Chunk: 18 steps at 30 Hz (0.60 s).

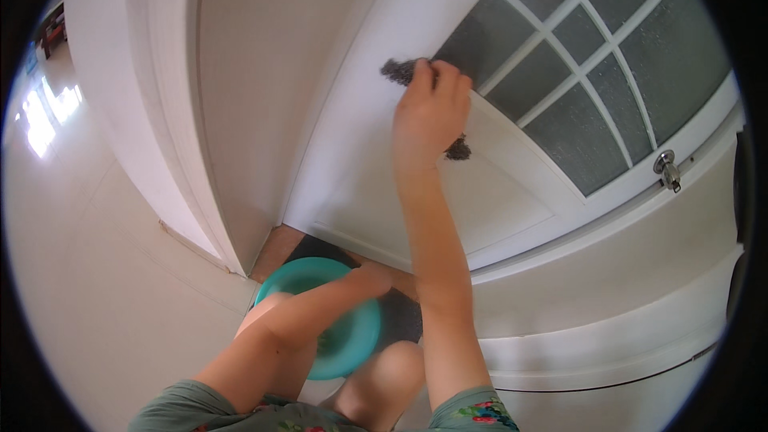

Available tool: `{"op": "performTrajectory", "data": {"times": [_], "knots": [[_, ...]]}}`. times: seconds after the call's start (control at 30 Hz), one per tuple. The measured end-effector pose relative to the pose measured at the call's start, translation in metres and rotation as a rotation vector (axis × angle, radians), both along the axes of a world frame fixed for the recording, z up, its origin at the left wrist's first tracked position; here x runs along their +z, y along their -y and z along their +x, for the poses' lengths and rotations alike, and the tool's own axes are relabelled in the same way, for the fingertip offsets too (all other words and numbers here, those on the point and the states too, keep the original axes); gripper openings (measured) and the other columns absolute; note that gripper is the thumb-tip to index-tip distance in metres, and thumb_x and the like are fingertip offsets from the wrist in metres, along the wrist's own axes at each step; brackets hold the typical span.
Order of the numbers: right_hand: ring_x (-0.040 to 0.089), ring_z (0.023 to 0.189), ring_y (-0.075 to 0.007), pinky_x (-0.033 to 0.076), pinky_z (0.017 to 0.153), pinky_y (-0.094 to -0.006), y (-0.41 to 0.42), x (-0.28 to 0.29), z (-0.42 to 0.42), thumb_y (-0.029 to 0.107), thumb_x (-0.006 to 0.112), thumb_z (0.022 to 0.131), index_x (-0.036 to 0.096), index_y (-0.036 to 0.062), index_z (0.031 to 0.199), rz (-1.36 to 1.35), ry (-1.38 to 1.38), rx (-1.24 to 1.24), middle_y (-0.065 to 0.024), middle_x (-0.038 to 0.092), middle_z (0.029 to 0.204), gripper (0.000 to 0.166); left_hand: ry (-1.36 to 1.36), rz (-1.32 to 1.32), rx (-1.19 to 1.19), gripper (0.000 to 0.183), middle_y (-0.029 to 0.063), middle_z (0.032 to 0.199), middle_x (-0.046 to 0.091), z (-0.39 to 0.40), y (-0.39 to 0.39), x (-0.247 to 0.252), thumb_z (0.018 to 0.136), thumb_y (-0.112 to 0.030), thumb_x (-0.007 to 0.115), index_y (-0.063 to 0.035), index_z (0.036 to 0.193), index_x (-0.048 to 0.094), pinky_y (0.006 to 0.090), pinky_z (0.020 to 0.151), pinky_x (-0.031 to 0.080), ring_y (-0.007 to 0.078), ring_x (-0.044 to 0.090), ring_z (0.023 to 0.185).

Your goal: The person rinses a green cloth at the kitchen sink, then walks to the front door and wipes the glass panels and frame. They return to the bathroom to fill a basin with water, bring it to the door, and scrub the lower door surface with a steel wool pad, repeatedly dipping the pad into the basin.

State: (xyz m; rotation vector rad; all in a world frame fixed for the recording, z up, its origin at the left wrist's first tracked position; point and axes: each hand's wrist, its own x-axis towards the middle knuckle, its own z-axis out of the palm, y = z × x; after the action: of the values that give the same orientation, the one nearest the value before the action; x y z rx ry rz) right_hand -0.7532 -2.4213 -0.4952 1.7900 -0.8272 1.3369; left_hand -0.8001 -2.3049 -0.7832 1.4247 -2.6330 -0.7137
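Observation:
My right hand (433,111) is pressed to a white door (360,150), near the lower left corner of its glass panes. It grips a dark, textured cloth (398,71). One end sticks out left of the fingers, and another bit shows below the wrist side of the hand. My left hand (373,279) is blurred, low in front of the door's bottom edge, over the far right rim of a turquoise plastic basin (367,336). Its fingers are hidden from this angle. The basin stands on the floor between my knees, partly covered by my left forearm.
The door has frosted panes (591,129) in a white lattice and a metal knob (668,171) with a key at the right. A white door frame (198,132) rises at left. Dark and brown threshold tiles (279,249) meet pale floor tiles (120,288).

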Motion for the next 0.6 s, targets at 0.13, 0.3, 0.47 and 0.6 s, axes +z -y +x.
{"op": "performTrajectory", "data": {"times": [0.13,0.3,0.47,0.6], "knots": [[0.056,0.086,-0.0273,0.046,0.07,-0.0382,0.006,-0.007,-0.042,0.002,0.06,0.075,0.066,0.0109,0.097,-0.05,0.042,-0.086,-0.0067,0.06,0.096,0.024,0.008,0.048,0.009,0.019,0.0148,0.091,0.068,0.014,-0.002,0.013,0.078,-0.006,0.053,-0.0015,0.085,0.07,0.0436,0.068,0.052,0.0316,0.065,0.086],[0.055,0.083,-0.0275,0.046,0.069,-0.0383,-0.004,-0.011,-0.198,0.001,0.06,0.076,0.067,0.0107,0.097,-0.063,0.118,-0.503,-0.0051,0.06,0.096,0.024,0.04,0.1,-0.026,0.018,0.0145,0.09,0.068,0.011,0.001,0.009,0.077,-0.006,0.054,-0.0019,0.085,0.07,0.0438,0.067,0.051,0.0316,0.065,0.086],[0.054,0.085,-0.0274,0.046,0.07,-0.0387,-0.002,-0.009,-0.229,-0.001,0.062,0.074,0.067,0.0102,0.097,0.014,0.335,-0.705,-0.0045,0.061,0.095,0.026,0.116,-0.036,-0.225,0.019,0.0143,0.09,0.068,0.007,0.0,0.016,0.078,-0.005,0.052,-0.0022,0.084,0.07,0.0445,0.068,0.051,0.0317,0.065,0.085],[0.056,0.086,-0.0273,0.046,0.074,-0.038,0.005,-0.016,-0.121,-0.001,0.06,0.073,0.067,0.011,0.095,-0.09,0.175,-0.258,-0.0067,0.062,0.098,0.025,0.035,0.007,-0.117,0.021,0.0158,0.091,0.068,0.002,0.002,0.01,0.079,-0.005,0.051,-0.0009,0.086,0.07,0.0449,0.068,0.051,0.0319,0.065,0.086]]}}
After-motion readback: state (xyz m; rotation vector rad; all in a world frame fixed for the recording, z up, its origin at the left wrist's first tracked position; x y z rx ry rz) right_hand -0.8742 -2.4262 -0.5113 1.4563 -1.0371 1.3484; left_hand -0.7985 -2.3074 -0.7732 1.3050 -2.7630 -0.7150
